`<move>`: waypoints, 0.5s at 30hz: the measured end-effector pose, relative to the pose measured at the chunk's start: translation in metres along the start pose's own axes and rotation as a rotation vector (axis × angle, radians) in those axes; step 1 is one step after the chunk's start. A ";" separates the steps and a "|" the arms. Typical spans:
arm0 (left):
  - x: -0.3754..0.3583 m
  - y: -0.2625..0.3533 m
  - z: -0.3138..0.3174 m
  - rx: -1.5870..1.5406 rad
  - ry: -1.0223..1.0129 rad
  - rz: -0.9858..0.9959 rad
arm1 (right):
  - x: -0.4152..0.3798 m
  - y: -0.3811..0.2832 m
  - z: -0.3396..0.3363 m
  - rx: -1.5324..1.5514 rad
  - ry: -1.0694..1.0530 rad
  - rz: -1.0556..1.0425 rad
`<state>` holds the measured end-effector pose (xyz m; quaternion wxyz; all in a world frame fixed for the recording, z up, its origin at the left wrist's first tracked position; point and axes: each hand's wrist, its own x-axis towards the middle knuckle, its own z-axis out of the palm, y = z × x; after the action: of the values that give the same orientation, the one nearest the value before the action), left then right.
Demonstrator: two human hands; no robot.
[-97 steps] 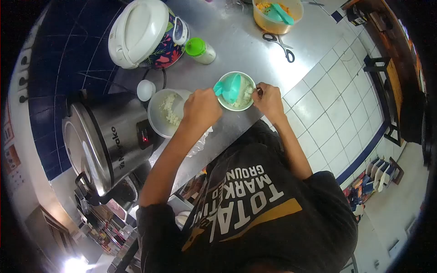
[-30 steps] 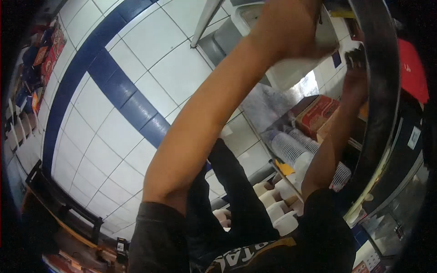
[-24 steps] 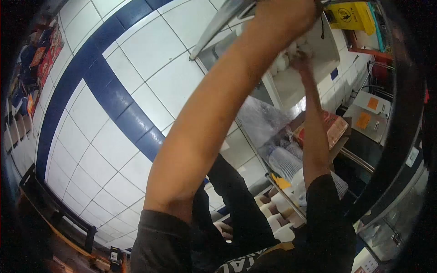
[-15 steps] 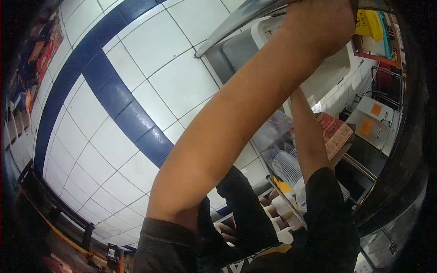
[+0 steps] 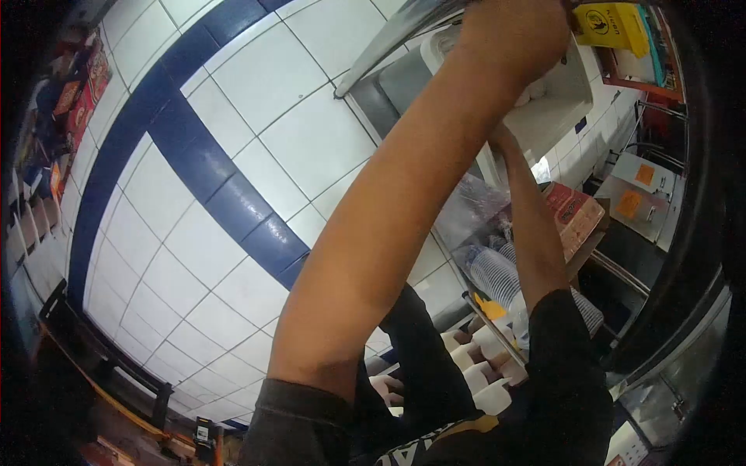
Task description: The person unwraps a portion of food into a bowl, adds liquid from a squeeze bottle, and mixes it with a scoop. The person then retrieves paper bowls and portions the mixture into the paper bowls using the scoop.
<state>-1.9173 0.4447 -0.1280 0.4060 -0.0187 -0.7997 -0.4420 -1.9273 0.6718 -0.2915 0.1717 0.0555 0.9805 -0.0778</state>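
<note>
My left forearm stretches across the middle up to the top edge. My left hand shows only around the wrist and back, over a white plastic tub; its fingers are out of sight. My right arm reaches up from the lower right. Only the wrist end of my right hand shows, at the tub's near side; the left forearm covers the rest. Some small pale things lie inside the tub. A curved shiny metal edge is left of the tub.
Nested clear plastic cups and a red carton stand below the tub. Several white containers are near my legs. A yellow packet is at the upper right. White tiles with blue bands cover the floor.
The view has shifted slightly, and my left hand appears a little further left. More of the tub's inside shows, including the pale things. My right wrist looks more bent.
</note>
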 end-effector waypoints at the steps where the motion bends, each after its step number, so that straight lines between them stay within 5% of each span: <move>1: 0.003 0.004 -0.011 0.037 -0.187 -0.115 | -0.015 -0.002 -0.010 0.007 0.012 -0.006; 2: 0.006 0.012 -0.018 0.075 -0.377 -0.230 | -0.035 -0.003 -0.021 0.016 0.019 -0.009; 3: -0.003 0.002 -0.003 -0.079 -0.023 -0.016 | -0.060 -0.003 -0.035 0.023 0.028 -0.009; 4: -0.003 0.009 -0.016 -0.072 -0.342 -0.114 | -0.094 -0.001 -0.051 0.033 0.018 0.000; 6: -0.015 0.024 -0.033 -0.054 -0.547 -0.120 | -0.166 0.011 -0.080 0.094 0.009 -0.006; 8: -0.026 0.064 -0.053 -0.251 -0.450 -0.124 | -0.252 0.027 -0.099 0.115 -0.085 0.026; 9: -0.043 0.058 -0.050 0.101 -0.628 0.127 | -0.300 0.031 -0.100 0.104 -0.169 0.040; 11: -0.062 0.062 -0.055 -0.028 -0.791 0.106 | -0.387 0.044 -0.072 0.031 -0.194 0.007; 13: -0.077 0.077 -0.049 -0.260 -0.913 -0.005 | -0.481 -0.001 -0.152 1.404 -0.121 0.512; 15: -0.088 0.137 -0.079 0.263 -1.253 0.145 | -0.571 -0.001 -0.188 1.409 -0.180 0.342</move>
<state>-1.7548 0.4998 -0.0697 -0.1102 -0.2775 -0.9294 -0.2170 -1.4555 0.6563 0.0801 0.1851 0.2985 0.6575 -0.6666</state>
